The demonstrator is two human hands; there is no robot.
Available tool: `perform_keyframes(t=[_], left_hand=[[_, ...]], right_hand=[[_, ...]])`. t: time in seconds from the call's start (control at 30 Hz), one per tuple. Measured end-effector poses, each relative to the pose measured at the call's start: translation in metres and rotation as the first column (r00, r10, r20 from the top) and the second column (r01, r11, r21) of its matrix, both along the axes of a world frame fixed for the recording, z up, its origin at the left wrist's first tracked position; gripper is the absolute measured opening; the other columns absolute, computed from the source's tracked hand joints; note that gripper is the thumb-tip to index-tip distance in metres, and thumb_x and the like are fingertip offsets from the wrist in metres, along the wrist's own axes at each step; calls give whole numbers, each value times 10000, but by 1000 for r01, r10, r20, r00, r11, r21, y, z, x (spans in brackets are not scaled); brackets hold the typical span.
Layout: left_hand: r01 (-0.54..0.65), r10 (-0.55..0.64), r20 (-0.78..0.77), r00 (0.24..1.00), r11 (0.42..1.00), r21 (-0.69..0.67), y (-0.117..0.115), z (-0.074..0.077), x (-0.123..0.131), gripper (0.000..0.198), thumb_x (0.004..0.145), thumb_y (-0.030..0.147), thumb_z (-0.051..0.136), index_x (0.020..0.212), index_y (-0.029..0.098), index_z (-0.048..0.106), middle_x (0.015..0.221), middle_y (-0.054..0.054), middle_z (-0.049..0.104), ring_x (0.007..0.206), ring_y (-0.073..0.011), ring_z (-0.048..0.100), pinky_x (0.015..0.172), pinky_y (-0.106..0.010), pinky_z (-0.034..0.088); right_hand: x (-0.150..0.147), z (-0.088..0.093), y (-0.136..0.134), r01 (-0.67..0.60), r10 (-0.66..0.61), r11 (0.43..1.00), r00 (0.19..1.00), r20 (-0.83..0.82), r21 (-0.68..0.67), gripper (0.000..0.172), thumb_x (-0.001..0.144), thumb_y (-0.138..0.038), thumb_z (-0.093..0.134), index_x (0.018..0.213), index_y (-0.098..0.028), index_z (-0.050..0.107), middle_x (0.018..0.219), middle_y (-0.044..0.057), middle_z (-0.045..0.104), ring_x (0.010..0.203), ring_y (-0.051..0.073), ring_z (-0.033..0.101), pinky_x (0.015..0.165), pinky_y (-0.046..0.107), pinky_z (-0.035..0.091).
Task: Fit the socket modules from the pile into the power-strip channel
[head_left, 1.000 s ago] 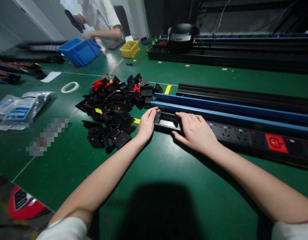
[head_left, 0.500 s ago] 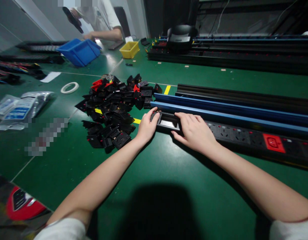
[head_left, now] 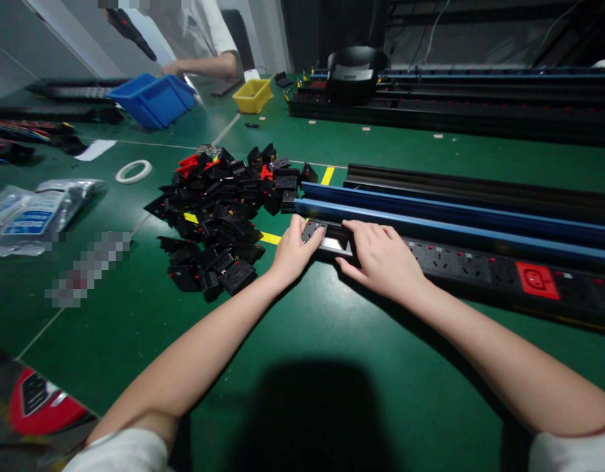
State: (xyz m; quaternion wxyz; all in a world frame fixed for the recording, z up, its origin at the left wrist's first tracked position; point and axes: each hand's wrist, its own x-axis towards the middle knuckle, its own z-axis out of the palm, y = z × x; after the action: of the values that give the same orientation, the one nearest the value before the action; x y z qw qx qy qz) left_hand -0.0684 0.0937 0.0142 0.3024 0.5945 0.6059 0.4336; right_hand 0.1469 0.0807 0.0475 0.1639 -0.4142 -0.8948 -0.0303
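Note:
A long black power strip lies along the table at the right, with a row of sockets and one red socket in its face. My left hand is closed on a black socket module at the strip's left end, thumb pressed on its top. To the right of that module is an open gap in the strip. My right hand grips the strip just past the gap, fingers over the far side and thumb at the near side. Its palm covers part of the strip.
Loose black and red socket modules are heaped left of my hands. Blue rails run behind the strip. Farther off are a tape roll, plastic bags, a blue bin, a yellow bin and a co-worker's arm.
My left hand has slid the socket module rightward along the strip, and the gap beside it is narrower. My right hand keeps its place. The co-worker's handheld black object has shifted left.

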Motion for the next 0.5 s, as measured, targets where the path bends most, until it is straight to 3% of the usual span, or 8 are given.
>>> perform_keyframes(t=[0.23, 0.37, 0.5], left_hand=[[299, -299, 5, 954, 954, -23, 3, 3, -1, 407, 977, 522, 498, 711, 215, 467, 712, 20, 484, 702, -154, 447, 676, -285, 324], [321, -320, 13, 947, 947, -17, 4, 3, -2, 374, 980, 493, 508, 741, 206, 534, 756, 15, 545, 752, -161, 503, 708, -285, 363], [283, -283, 2, 959, 959, 19, 3, 1, -2, 361, 986, 479, 512, 748, 210, 550, 774, 3, 571, 784, -171, 529, 740, -289, 402]], right_hand=[[0, 0, 0, 11, -11, 1000, 1000, 6, -12, 626, 1012, -461, 510, 1455, -22, 458, 1413, 237, 618, 1240, 359, 596, 1002, 459, 416], [0, 1, -1, 5, -5, 1000, 1000, -4, -15, 657, 1003, -455, 535, 1496, -37, 418, 1474, 237, 578, 1270, 359, 582, 1010, 461, 422], [1, 3, 0, -58, 57, 998, 997, 42, 10, 710, 998, -382, 555, 1600, -109, 296, 1625, 193, 432, 1333, 357, 539, 1012, 474, 426]])
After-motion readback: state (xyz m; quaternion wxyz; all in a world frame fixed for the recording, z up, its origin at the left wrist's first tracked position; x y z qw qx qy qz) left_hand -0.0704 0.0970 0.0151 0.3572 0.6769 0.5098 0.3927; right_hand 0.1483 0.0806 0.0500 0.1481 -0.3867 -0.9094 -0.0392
